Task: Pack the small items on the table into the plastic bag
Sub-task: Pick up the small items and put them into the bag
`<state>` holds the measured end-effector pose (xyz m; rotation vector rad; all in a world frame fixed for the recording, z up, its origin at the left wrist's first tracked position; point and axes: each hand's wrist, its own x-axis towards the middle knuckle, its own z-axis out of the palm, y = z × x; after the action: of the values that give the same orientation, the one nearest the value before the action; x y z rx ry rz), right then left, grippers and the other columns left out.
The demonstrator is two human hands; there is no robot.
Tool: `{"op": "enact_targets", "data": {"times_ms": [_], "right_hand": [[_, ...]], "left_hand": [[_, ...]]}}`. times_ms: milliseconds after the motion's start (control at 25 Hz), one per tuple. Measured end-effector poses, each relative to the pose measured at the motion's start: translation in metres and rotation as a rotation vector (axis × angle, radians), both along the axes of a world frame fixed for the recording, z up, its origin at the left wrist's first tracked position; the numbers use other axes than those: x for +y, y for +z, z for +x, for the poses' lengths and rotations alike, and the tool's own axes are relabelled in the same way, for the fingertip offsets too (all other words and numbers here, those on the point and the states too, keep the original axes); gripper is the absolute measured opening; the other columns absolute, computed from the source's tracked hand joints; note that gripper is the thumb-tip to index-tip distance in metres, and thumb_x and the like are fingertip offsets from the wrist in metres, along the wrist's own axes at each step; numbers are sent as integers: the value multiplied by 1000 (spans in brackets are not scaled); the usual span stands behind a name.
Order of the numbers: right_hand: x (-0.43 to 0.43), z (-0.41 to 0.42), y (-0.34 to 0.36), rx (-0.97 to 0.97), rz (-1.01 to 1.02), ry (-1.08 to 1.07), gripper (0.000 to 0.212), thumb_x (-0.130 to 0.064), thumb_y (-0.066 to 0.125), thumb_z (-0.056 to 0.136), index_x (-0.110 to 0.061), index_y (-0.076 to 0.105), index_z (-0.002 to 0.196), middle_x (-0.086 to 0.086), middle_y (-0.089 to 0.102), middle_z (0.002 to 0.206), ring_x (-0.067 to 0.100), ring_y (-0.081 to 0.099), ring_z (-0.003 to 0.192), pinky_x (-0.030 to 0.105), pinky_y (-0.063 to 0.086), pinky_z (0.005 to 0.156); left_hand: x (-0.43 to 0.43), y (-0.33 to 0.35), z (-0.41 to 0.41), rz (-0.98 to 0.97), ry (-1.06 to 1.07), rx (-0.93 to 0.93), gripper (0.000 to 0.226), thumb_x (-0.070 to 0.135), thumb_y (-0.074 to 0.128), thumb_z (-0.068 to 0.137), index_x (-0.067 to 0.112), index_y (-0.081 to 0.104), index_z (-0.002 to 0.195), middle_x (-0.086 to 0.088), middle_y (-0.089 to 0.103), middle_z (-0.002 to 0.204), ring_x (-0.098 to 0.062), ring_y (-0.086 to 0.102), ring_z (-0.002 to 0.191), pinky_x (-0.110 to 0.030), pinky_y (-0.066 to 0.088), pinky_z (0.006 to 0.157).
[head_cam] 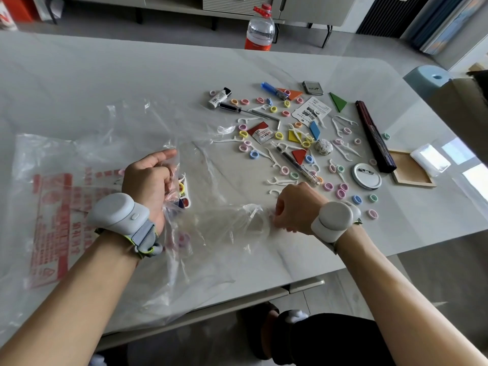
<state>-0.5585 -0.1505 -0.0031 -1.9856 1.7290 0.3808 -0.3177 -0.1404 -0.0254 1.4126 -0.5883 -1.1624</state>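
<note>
A large clear plastic bag with red print lies spread over the left half of the table. My left hand grips the bag's film near its mouth. My right hand is closed on the bag's other edge, close to the table's front. Inside the bag, by my left hand, lie a white floss pick and a few coloured rings. Beyond my right hand many small items are scattered: coloured rings, floss picks, a pen, coloured flat shapes, a round badge.
Farther back lie a screwdriver, a hex key, a lighter, a blue tool, a small tin. A dark folded fan, a wooden frame and a tissue pack sit right. A bottle stands beyond the far edge.
</note>
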Motion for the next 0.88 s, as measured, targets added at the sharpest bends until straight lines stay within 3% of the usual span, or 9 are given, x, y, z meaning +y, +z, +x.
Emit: {"op": "enact_targets", "data": {"times_ms": [120,240,400,480,640,800,880], "right_hand": [[-7,12,2,-169,37,-66,12,-12,65,78,-5,74,73,2,73,63,10,69,56,18,58,63],[-16,23,7,-332,-26,-167,11,-18,69,79,-9,74,75,-3,72,62,-4,62,47,3,44,49],[-27,39,12,-716,51,-442,8,-7,73,78,1,72,80,12,73,74,15,69,59,19,58,62],[-30,55,9,-817,90,-507,7,-3,73,78,3,70,78,15,70,73,20,68,60,29,61,69],[-24,103,-7,-802,138,-478,14,-5,74,77,-6,66,65,13,68,65,24,67,60,45,59,76],[-22,139,-17,-867,93,-339,13,-7,72,80,-14,68,70,15,73,77,28,73,74,43,60,78],[-24,138,-19,-851,23,-306,20,0,64,82,-17,68,72,16,74,81,29,73,78,42,60,78]], "left_hand": [[-3,-4,5,-4,4,7,58,-14,31,64,9,66,104,-2,40,54,-19,28,48,-17,25,41],[-2,-2,5,-17,-1,16,57,-15,31,64,8,65,103,-5,38,56,-19,28,49,-17,26,40],[2,1,5,-20,-5,11,57,-17,29,68,5,64,108,-5,38,57,-16,29,44,-17,24,39],[3,1,7,-20,-2,8,57,-18,29,69,5,64,108,-5,39,59,-16,30,44,-18,23,40],[2,-3,11,-9,18,-7,54,-13,34,65,12,68,100,-4,46,55,-22,39,55,-24,28,48],[0,-2,17,11,33,-28,53,-8,37,64,22,72,91,-13,56,78,-21,43,54,-25,32,50],[0,1,17,22,29,-40,53,-9,37,68,22,72,94,-11,52,69,-16,38,47,-21,30,45]]}}
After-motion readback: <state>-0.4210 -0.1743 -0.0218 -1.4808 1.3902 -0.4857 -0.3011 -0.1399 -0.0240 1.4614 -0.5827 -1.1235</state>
